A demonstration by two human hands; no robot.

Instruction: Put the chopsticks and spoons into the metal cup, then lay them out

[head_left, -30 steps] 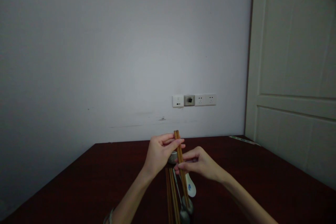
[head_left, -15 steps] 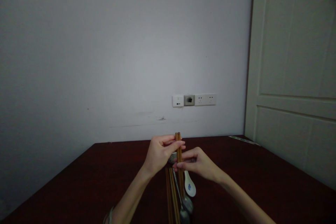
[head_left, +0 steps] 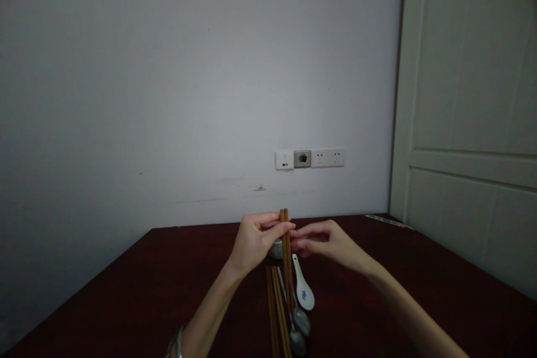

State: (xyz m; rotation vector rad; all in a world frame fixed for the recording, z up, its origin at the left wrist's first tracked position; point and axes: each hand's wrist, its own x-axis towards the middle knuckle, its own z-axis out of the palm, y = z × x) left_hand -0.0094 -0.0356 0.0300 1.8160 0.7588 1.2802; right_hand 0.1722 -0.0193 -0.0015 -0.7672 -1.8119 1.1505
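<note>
A pair of brown wooden chopsticks (head_left: 287,271) stands upright, side by side, pinched near the top by my left hand (head_left: 254,243). Just to their right, my right hand (head_left: 335,246) has its fingers stretched toward the pair with thumb and forefinger apart; its fingertips are near the sticks, and I cannot tell whether they touch. Below lie more chopsticks (head_left: 279,307) and two metal spoons, one with its bowl nearer (head_left: 297,342) and one slightly farther (head_left: 302,321). A white ceramic spoon (head_left: 305,293) with a blue mark rests to their right. Behind the held chopsticks, a small patterned cup (head_left: 276,250) is partly hidden.
The dark red table (head_left: 168,291) reaches to the pale wall (head_left: 210,95), which carries a row of sockets and switches (head_left: 310,159). A flat strip (head_left: 388,221) lies at the far right table edge, near a white panelled door (head_left: 470,123).
My right hand has let go of the chopsticks and shifted up and right. The held chopsticks have swung from a slant to nearly upright. My left hand keeps its place.
</note>
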